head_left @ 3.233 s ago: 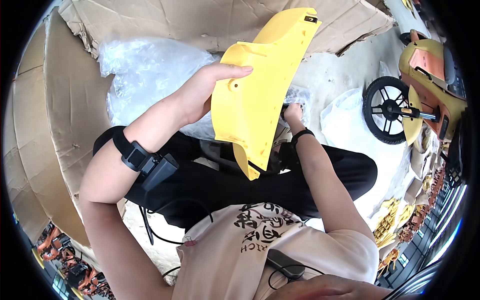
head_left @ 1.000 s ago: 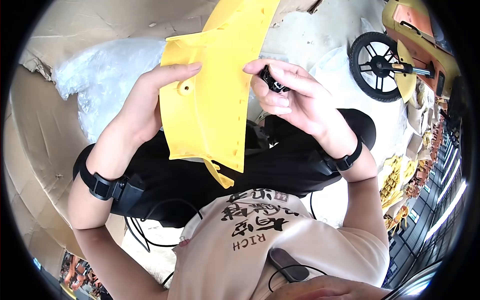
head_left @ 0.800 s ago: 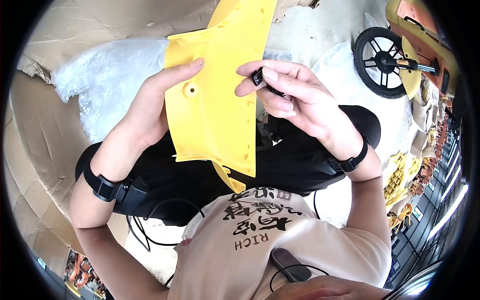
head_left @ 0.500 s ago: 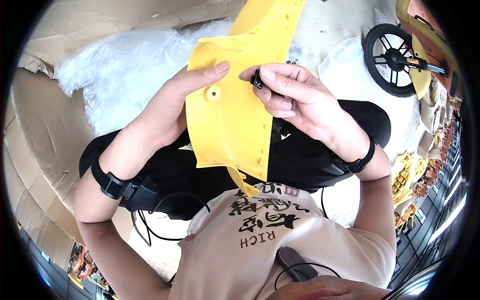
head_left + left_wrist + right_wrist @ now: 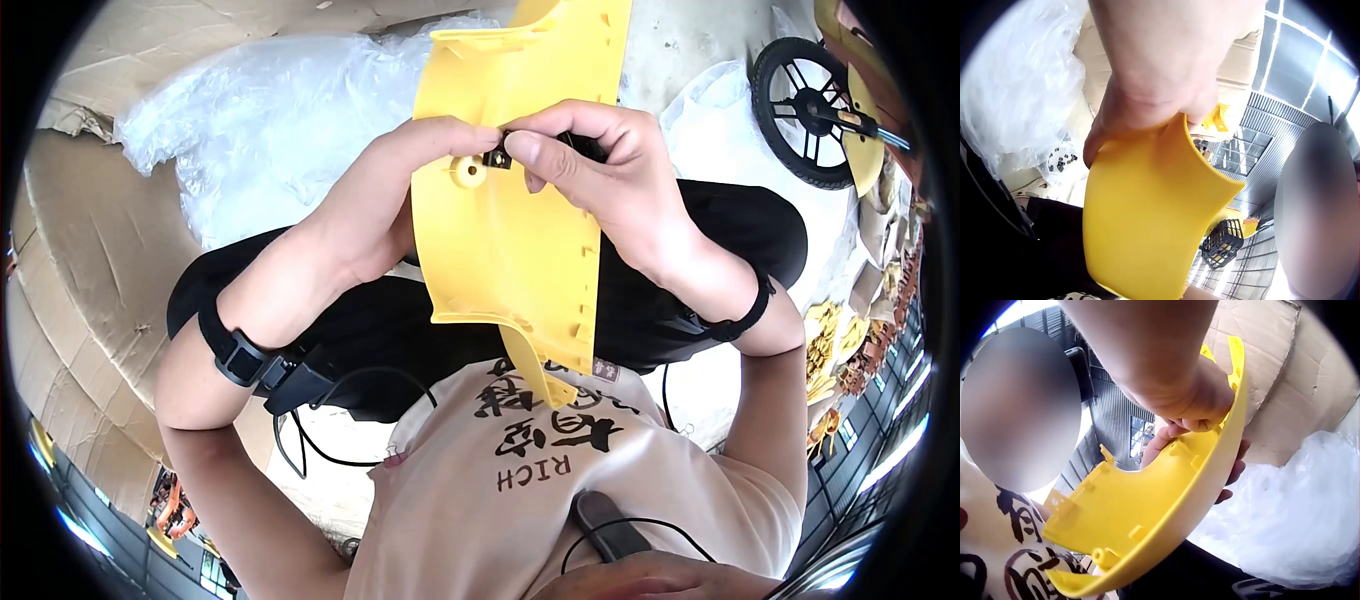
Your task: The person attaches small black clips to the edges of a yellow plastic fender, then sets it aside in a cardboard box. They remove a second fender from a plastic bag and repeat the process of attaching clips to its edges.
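A curved yellow plastic panel (image 5: 510, 250) is held up over the lap, its inner face with small tabs toward the head camera. My left hand (image 5: 365, 205) grips its left edge, thumb on the inner face and fingers behind. Between the thumb and fingers of my right hand (image 5: 630, 185) are small black plastic clips. One black clip (image 5: 497, 158) is pinched at the panel's inner face, beside a round yellow boss (image 5: 468, 172). The left thumb tip meets the clip there. In the right wrist view, the right hand (image 5: 1185, 394) covers the clip, and left fingertips (image 5: 1235, 469) show behind the panel.
Clear plastic wrap (image 5: 270, 120) lies ahead on the left, beside large cardboard sheets (image 5: 100, 230). A scooter's black wheel (image 5: 808, 112) stands at the right. Yellow parts (image 5: 825, 350) lie on the floor farther right. Small black pieces (image 5: 1061, 164) sit in a bag near the wrap.
My right hand came up from the floor with black clips and moved in to the panel's inner face. The panel shifted lower, then right, still in my left hand, whose thumb now meets the clip.
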